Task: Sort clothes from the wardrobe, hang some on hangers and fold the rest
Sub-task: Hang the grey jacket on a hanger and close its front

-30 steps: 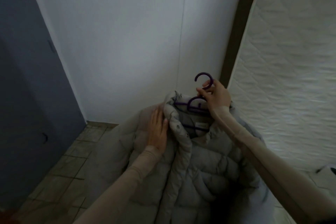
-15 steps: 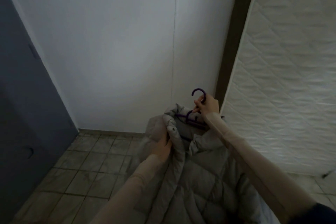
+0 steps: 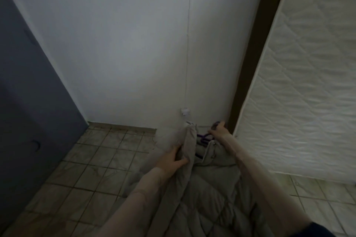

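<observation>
Two long close-fitting pale beige sleeves, ending at the wrists just behind the bare left hand [image 3: 173, 159] and right hand [image 3: 219, 132], a dark navy edge of cloth far up the right sleeve

White wall [image 3: 125, 44] ahead, a thin cable [image 3: 187, 54] running straight down it to a small white clip [image 3: 185, 111] near the floor. Blue-grey door panel [image 3: 25, 102] along the left, a dark handle [image 3: 37, 144] low on it. Quilted white mattress [image 3: 308, 73] stands on edge at right, its dark side [image 3: 256, 54] against the wall. Tiled floor [image 3: 86, 169], worn and stained, grout lines dark.
</observation>
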The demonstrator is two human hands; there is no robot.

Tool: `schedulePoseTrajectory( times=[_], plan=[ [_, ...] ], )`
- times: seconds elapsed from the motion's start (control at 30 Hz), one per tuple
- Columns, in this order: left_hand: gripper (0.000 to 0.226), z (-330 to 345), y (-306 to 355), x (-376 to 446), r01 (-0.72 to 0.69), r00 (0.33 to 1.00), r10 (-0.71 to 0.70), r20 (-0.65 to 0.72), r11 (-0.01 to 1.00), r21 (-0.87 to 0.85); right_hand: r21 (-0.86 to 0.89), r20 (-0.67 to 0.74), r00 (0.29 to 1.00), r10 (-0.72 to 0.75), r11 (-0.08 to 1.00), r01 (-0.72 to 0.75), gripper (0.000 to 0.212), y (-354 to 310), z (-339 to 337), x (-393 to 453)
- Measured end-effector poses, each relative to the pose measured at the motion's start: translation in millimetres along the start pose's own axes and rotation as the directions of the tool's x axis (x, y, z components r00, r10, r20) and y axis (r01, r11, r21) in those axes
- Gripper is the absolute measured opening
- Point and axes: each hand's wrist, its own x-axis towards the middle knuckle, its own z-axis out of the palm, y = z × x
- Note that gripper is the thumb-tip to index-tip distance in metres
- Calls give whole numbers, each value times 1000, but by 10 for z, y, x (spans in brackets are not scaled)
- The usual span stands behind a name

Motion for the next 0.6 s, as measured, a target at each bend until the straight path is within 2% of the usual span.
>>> schedulePoseTrajectory(
  times=[0.1, 0.17, 0.27, 0.37, 0.53, 0.6],
  plan=[
    [114, -22, 24, 2, -11, 999, 8, 33, 996, 84, -165, -95, 992, -81, 984, 65, 53, -1, 24, 14],
    [115, -11, -1, 11, -47, 999, 45, 14, 985, 165, -223, -186, 971, -148, 969, 105, 44, -54, 17, -46],
    [85, -24, 34, -21, -40, 997, 56, -58, 967, 251, -332, -263, 937, -230, 933, 136, 44, -132, 65, -212],
    [68, -67, 45, -23, -41, 997, 59, -54, 958, 284, -391, -338, 905, -259, 913, 116, 50, -165, 113, -404],
    [51, -134, -14, 47, -6, 998, 17, -53, 978, 208, -284, -481, 836, -264, 949, 136, 40, -210, 125, -655],
    [47, -148, -31, 67, -6, 997, 21, -77, 981, 194, -213, -578, 758, -303, 952, 218, 35, -216, 102, -670]
  ],
)
